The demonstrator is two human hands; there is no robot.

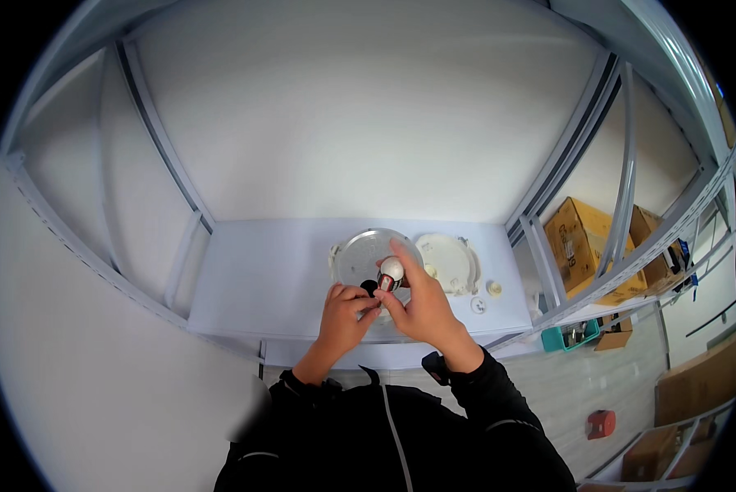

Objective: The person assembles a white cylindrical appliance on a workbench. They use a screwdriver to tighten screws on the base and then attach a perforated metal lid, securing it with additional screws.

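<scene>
Over the table, my right hand [423, 305] is closed around a small bottle [391, 272] with a whitish rounded end and a red and dark label. Just left of it, at the fingertips of my left hand [345, 316], is a small black round piece [369, 288], which looks like a cap. The left fingers are bent and pinched together beside the bottle. Behind both hands lies a round silver metal tray [360, 254], partly covered by them. A white plate [448, 252] with an uneven rim sits to the right of the tray.
A small cream-coloured round piece [494, 288] and a white disc with dark spots [478, 305] lie on the white table [261, 279] at right. Metal frame posts flank the table. Beyond are cardboard boxes [585, 246], a teal basket [555, 339] and a red stool [601, 424].
</scene>
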